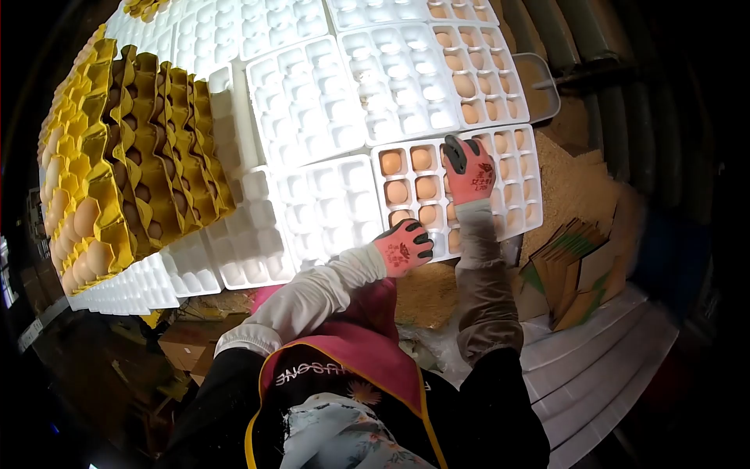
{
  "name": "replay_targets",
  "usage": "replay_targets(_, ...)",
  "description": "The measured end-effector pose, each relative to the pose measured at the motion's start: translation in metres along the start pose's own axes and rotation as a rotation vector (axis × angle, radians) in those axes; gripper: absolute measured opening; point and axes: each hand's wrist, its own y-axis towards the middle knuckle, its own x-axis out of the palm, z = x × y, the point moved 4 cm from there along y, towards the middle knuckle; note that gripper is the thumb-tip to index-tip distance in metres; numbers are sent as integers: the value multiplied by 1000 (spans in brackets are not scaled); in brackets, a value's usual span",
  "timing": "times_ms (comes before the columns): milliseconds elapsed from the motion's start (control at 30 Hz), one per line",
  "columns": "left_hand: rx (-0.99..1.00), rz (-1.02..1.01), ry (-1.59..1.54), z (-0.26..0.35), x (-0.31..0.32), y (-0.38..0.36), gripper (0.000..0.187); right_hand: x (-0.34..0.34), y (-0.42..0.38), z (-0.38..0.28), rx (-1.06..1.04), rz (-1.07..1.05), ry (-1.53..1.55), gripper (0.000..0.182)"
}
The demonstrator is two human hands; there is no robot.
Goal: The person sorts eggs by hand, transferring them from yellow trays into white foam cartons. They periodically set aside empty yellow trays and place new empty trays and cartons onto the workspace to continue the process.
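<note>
- A white egg tray [516, 209] is lying at the near right of the worktop, and it is being filled with brown eggs [398, 191]; most of its cells are seen holding one.
- A second white tray [486, 74], set just beyond it, is carrying eggs in its right columns, while its left cells are being left bare.
- More white trays [308, 102] are spread across the middle of the worktop, edge to edge, with nothing seen in their cells.
- A stack of yellow trays [148, 148] is being kept at the left, tilted in the view, with brown eggs showing between the layers and along its outer edge.
- The right hand [471, 172], in a pink glove with dark fingertips, is being held over the near egg tray, the forearm stretched forward and the palm turned down; the fingers are being kept close together, curled down onto the cells, and whether an egg is being pinched cannot be told.
- The left hand [401, 246], gloved alike, is being rested at the near edge of the same tray, the arm bent at the elbow in a white sleeve; its fingers are being curled inward over the rim, and what lies under them is hidden.
- Folded cardboard pieces [574, 270] are lying to the right, near the tray.
</note>
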Motion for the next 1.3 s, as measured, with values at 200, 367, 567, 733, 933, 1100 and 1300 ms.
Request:
replay_targets(200, -24, -34, -41, -2, -6, 4, 36, 39, -2, -27, -61, -398, -500, 24)
replay_targets(367, -23, -69, -20, 0, -4, 3, 40, 48, 10, -22, 52, -594, -515, 41)
replay_targets(567, -54, -136, -42, -3, 2, 3, 39, 48, 16, -28, 31, -636, -525, 39)
replay_targets(733, -25, -4, -30, -4, 3, 2, 28, 51, 14, -22, -34, -632, -631, 43)
replay_targets(933, -50, -4, -87, -2, -2, 4, 22, 44, 14, -15, -28, -604, -434, 57)
replay_targets(1100, -30, 145, -95, -5, -7, 2, 20, 26, 13, -26, -126, -547, -428, 53)
replay_targets(1300, -867, 434, -1381, -32, -14, -5, 44, -57, 10, -65, -157, -320, -127, 43)
